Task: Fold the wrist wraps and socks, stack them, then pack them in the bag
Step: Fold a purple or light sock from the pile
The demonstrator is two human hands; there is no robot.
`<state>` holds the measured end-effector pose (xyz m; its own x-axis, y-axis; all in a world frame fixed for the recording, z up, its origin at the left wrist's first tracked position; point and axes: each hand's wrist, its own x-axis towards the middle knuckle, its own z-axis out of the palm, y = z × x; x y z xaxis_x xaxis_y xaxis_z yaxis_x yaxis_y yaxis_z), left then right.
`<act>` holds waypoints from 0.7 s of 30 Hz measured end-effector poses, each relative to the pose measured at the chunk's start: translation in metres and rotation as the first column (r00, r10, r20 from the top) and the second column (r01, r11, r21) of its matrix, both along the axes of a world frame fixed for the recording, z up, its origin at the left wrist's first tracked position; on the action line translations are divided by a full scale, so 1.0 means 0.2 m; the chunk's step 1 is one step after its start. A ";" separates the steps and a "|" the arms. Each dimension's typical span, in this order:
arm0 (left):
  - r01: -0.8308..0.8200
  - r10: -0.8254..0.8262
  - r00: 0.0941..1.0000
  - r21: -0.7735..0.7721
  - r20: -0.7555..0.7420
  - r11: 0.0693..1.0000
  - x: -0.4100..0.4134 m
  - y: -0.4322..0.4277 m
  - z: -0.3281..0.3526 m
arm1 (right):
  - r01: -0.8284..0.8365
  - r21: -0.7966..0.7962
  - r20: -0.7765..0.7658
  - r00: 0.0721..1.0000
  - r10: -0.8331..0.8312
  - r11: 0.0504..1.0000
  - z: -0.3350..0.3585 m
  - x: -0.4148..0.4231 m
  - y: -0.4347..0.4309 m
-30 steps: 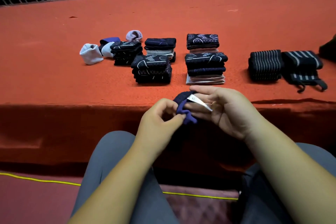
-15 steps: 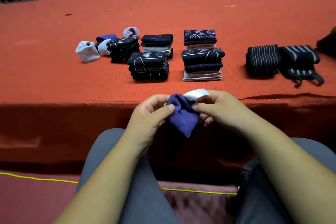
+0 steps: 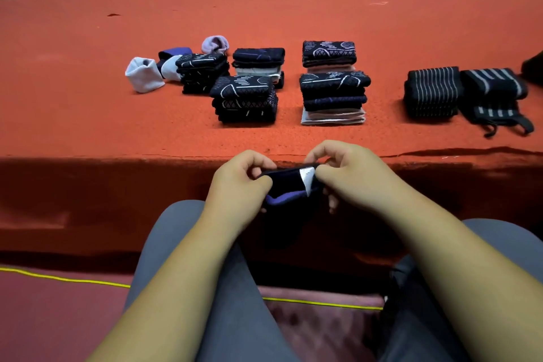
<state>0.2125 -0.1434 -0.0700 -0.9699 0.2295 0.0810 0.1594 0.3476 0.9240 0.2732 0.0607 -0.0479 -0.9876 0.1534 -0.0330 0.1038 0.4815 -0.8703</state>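
Left hand: the left hand [image 3: 238, 182] is held just in front of the bench's near edge, above the lap, back of the hand up, fingers curled and thumb pinching the left end of a sock.
Right hand: the right hand [image 3: 352, 176] mirrors it at the same height, fingers curled, thumb and forefinger pinching the sock's right end beside a small white label [image 3: 307, 178].
Held sock: one dark navy knitted sock with a purple band [image 3: 289, 186], stretched flat between the two hands, clear of the bench top.
Bench: a long bench covered in orange-red carpet [image 3: 88, 103].
Sock stacks: five stacks of folded dark patterned socks in the middle of the bench. Two are nearer the front edge [image 3: 244, 100] [image 3: 333, 97] and three are behind them [image 3: 202, 73] [image 3: 258, 63] [image 3: 329, 54]. Some have pale socks at the bottom.
Loose socks: four small rolled socks left of the stacks: one white [image 3: 144, 75], one pale blue [image 3: 172, 67], one navy and purple [image 3: 173, 53], one lilac [image 3: 215, 44].
Wrist wraps: two black wrist wraps with pale stripes, touching side by side towards the right end, one folded square [image 3: 432, 92], one with its loops trailing toward the front edge [image 3: 493, 94].
Right edge: a dark shape [image 3: 533, 67], too cropped to identify.
Below: grey trousers [image 3: 176, 244] and a yellow cord [image 3: 58, 278] across the floor.
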 end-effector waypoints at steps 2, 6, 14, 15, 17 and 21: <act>0.052 -0.057 0.997 0.090 0.043 0.995 0.01 0.01 0.01 | -0.047 -0.002 0.030 0.998 0.047 0.999 -0.02 -0.01 -0.01; 0.107 -0.118 0.992 0.189 0.044 0.976 0.00 -0.01 0.01 | -0.025 -0.038 0.063 0.998 0.027 0.999 -0.04 -0.02 -0.02; 0.140 -0.168 0.950 -0.123 -0.265 0.983 -0.04 -0.06 -0.03 | 0.008 -0.251 0.104 0.994 0.019 0.968 -0.02 0.00 -0.03; 0.132 -0.167 0.945 -0.140 -0.280 0.981 -0.04 -0.06 -0.04 | -0.010 -0.250 0.108 0.993 0.038 0.968 -0.02 0.00 -0.03; 0.104 -0.146 0.945 -0.157 -0.291 0.982 -0.05 -0.06 -0.05 | -0.042 -0.254 0.112 0.991 0.072 0.966 -0.02 0.00 -0.04; 0.077 -0.125 0.950 -0.174 -0.287 0.982 -0.04 -0.06 -0.04 | -0.059 -0.307 0.110 0.989 0.096 0.950 -0.02 0.00 -0.03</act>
